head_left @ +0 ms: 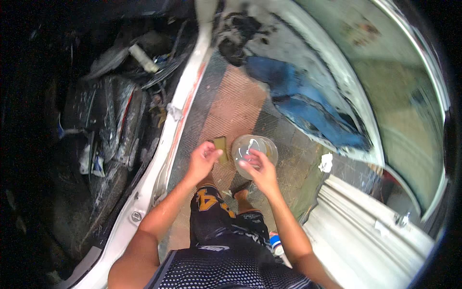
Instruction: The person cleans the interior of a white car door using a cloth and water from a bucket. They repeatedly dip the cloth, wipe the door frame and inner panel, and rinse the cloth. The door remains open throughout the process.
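Shirt (pixel 226 269), lower frame. Centre: left grip (pixel 204 159), pinch unclear, at left edge of upright pad (pixel 222 144); right grip (pixel 261 168) spread over tub (pixel 240 144).

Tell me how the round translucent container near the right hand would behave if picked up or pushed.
The container may feel slippery, given its shiny highlights. Its see-through body suggests plastic that might flex slightly when squeezed. Its round outline could let it roll if tipped sideways.

Head-worn fisheye, downward, apparently near
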Demonstrator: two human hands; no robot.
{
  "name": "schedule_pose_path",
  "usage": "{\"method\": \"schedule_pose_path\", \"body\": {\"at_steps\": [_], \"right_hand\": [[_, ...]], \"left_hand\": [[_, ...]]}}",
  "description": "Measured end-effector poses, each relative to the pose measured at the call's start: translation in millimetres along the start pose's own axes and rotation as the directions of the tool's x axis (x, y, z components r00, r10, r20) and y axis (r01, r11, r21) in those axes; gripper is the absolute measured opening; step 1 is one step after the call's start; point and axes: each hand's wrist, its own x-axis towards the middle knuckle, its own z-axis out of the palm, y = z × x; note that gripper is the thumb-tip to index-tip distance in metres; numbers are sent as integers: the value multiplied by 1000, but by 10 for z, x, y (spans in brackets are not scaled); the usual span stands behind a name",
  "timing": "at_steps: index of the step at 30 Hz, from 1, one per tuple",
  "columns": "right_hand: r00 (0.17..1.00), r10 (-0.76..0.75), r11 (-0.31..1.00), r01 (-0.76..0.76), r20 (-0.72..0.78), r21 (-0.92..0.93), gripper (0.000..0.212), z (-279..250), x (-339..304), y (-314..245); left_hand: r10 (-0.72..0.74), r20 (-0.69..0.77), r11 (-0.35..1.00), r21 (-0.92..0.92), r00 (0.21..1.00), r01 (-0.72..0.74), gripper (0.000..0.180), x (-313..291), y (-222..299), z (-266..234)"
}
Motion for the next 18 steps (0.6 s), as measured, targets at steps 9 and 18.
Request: {"method": "schedule_pose_path", "body": {"at_steps": [9, 18], "right_hand": [[985, 90, 862, -152, 149, 484, 24, -1361, -647, -204], [983, -167, 863, 185, -80, 470, 42, -2510, -1358, -223]], "left_hand": [[310, 624, 806, 228, 717, -546, 43, -770, 1522, 1370], [730, 572, 293, 233, 374, -927, 17, -1094, 1842, 2556]]}}
